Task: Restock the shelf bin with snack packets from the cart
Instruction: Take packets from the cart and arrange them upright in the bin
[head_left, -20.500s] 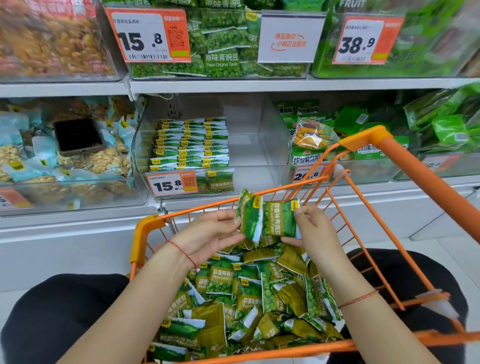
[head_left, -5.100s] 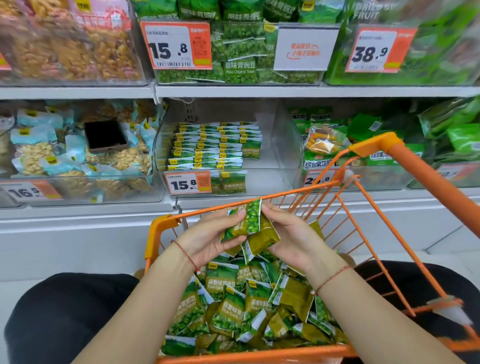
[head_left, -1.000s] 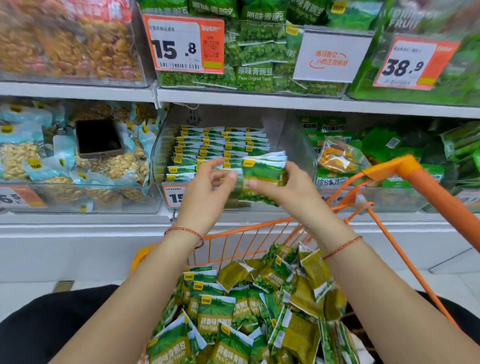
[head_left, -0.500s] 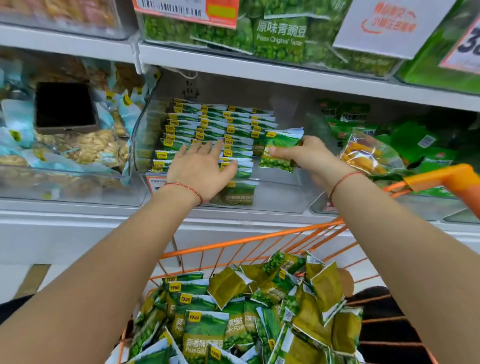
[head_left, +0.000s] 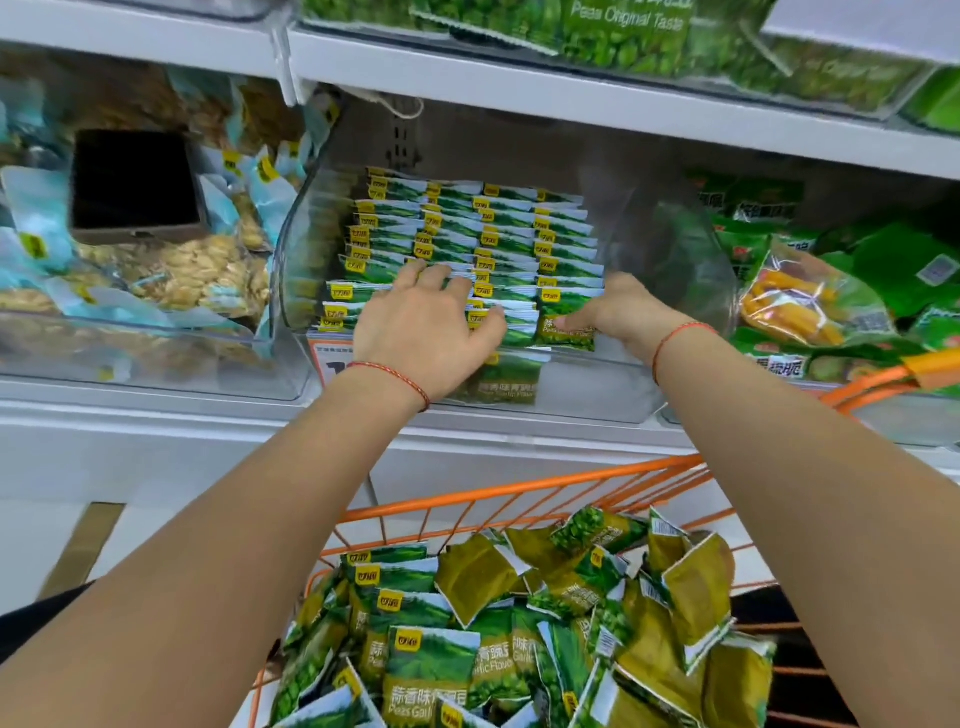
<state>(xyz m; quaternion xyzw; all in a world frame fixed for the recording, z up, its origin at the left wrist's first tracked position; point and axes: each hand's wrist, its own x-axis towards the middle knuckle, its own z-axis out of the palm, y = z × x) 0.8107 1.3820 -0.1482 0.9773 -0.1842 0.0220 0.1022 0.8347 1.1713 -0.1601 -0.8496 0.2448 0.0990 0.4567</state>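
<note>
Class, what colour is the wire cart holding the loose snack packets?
Orange, seen best in the head view: the cart has orange wire sides.

Top shelf bin (head_left: 857, 88): green packet (head_left: 626, 36) reads "Peas Original Taste". Cart (head_left: 519, 493): front packet (head_left: 431, 675) reads "Peas Gar…", Chinese chars above it, partly cut off; neighbour packet (head_left: 496, 660) shows "…arlic Flavo…". Yellow logo squares on packet corners, too small to read. Clear middle bin (head_left: 675, 374): packet behind its front wall (head_left: 506, 382) has blurred Chinese chars + faint Latin line, unreadable. Orange price tag (head_left: 324, 358): only a "1" visible. Right-side green bags (head_left: 774, 364): Chinese chars, blurred.
</note>
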